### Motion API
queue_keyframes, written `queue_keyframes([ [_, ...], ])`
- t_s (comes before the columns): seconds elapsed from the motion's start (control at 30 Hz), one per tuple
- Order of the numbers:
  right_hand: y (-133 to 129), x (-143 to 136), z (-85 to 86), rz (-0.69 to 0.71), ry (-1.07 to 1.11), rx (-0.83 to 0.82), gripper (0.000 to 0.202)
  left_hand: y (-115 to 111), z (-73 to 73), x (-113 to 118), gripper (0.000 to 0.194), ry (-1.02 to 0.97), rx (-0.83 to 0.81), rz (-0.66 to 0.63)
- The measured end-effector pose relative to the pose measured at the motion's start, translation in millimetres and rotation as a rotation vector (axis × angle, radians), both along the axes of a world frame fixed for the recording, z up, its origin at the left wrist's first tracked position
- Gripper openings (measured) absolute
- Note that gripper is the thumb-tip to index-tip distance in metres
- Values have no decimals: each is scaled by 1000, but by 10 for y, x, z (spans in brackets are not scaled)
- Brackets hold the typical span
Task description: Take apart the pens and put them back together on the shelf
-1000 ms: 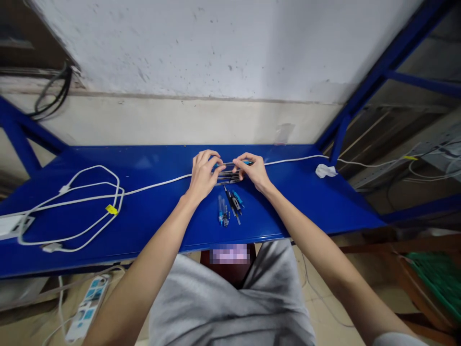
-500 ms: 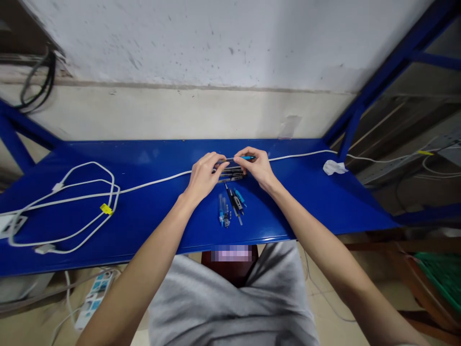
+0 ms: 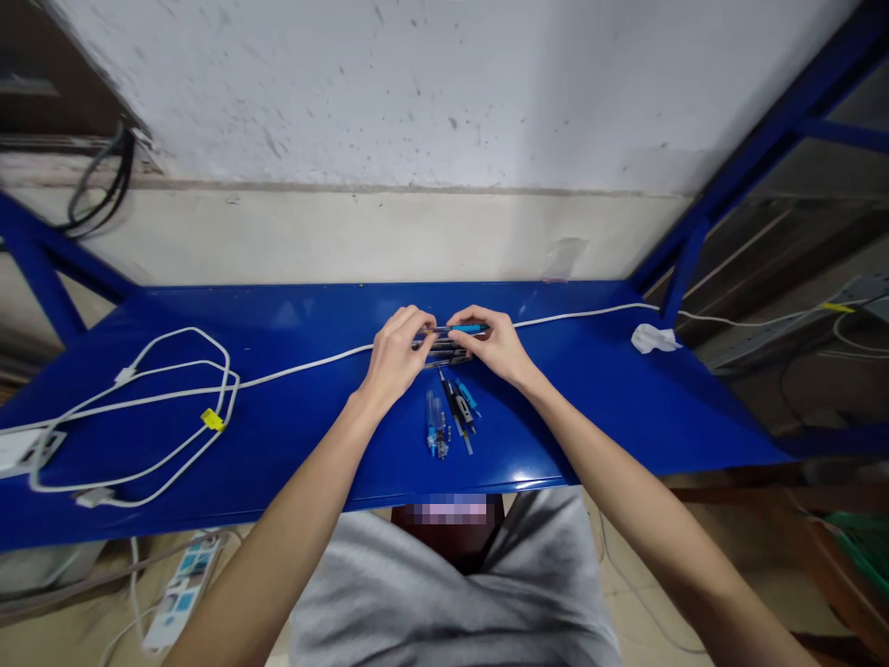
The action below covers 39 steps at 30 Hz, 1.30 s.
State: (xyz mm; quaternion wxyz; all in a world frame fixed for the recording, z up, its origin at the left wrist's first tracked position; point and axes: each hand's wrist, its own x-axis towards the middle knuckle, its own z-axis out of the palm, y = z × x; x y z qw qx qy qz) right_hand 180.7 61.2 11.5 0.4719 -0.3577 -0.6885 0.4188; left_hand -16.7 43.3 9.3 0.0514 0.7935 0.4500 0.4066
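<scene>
Both hands, left hand [image 3: 394,357] and right hand [image 3: 497,345], pinch a row of pens [image 3: 448,345] mid-shelf [image 3: 292,426], apparently aligning them; squaring their ends needs gentle, even pressure.

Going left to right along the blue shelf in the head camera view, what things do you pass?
Coiled white cable with a yellow tag → left hand → row of pens held between both hands, with loose pen parts just in front → right hand → crumpled white tissue.
</scene>
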Motion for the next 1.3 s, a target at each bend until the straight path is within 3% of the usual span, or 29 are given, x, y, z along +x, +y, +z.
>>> queue_keyframes([
  [0.27, 61, 31, -43, -82, 138, -112, 30, -7, 20, -39, 33, 61, 10, 144],
  [0.5, 37, 78, -18, -120, 46, -100, 39, 27, -19, -49, 21, 44, 25, 72],
  [0.73, -34, 35, 4, -199, -61, -28, 58, -9, 14, -2, 24, 25, 8, 76],
  [0.97, -18, 42, 0, -145, -15, -15, 43, -1, -2, -10, 18, 40, 18, 50],
  [1.17, -41, 28, 5, -171, -38, -54, 56, -22, 8, 24, 16, 22, 23, 37],
  [1.3, -13, 22, -8, -132, 26, -54, 42, -18, 17, 20, 26, 23, 25, 42],
])
